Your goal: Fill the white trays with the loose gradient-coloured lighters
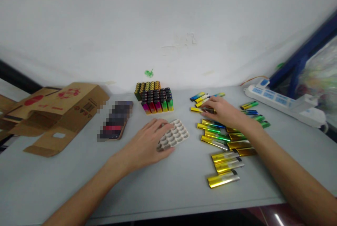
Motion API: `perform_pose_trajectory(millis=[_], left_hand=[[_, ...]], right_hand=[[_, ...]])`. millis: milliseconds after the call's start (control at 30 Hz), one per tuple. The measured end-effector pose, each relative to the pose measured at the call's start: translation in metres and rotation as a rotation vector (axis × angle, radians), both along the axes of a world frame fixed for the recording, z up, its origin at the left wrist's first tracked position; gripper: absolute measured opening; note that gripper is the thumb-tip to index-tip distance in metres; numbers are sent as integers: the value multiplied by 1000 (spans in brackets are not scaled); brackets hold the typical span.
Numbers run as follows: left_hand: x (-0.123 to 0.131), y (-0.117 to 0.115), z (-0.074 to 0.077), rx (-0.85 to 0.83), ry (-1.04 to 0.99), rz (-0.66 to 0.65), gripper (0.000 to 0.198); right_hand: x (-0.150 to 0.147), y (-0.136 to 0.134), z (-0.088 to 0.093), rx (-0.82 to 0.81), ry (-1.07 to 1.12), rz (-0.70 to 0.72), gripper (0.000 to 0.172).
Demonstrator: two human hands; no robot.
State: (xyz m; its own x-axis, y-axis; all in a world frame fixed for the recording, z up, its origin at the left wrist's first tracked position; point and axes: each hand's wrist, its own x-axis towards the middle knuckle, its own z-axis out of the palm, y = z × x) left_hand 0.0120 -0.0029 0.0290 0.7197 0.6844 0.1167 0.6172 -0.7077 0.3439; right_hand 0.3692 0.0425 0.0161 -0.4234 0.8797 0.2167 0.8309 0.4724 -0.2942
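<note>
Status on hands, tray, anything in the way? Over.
Left hand holding white tray, visible pockets unfilled. Right hand at shiny pieces, grip unclear. Phone left of tray, out of the way.

left hand (147,142), thumb parted from fingers (163,128); right hand (221,109) farther forward, fingers bent.

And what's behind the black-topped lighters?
Another block with yellow-and-dark tops, then the wall. The black-topped lighters cover much of that block's front, so I can't see that part.

Can't read the phone (116,120), pixelated af. Can't see all of the tray (176,134) under the left hand (150,141), or the lighters (240,144) behind the right forearm (276,159).
</note>
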Motion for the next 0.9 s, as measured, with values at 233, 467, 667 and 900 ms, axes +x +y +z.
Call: perform_pose_trajectory(millis=[233,467,667,900], left_hand=[[-11,14,-16,48,-127,-71,61],[-19,16,1,111,-39,-60,68],[-18,20,-7,31,-107,-33,59],[-10,20,-18,-11,-183,36,55]], right_hand=[[-6,-4,-1,20,96,-51,13],[-7,-4,5,-161,566,-105,40],[-16,-7,14,-323,908,-132,47],[-36,-14,13,-551,1258,-97,48]])
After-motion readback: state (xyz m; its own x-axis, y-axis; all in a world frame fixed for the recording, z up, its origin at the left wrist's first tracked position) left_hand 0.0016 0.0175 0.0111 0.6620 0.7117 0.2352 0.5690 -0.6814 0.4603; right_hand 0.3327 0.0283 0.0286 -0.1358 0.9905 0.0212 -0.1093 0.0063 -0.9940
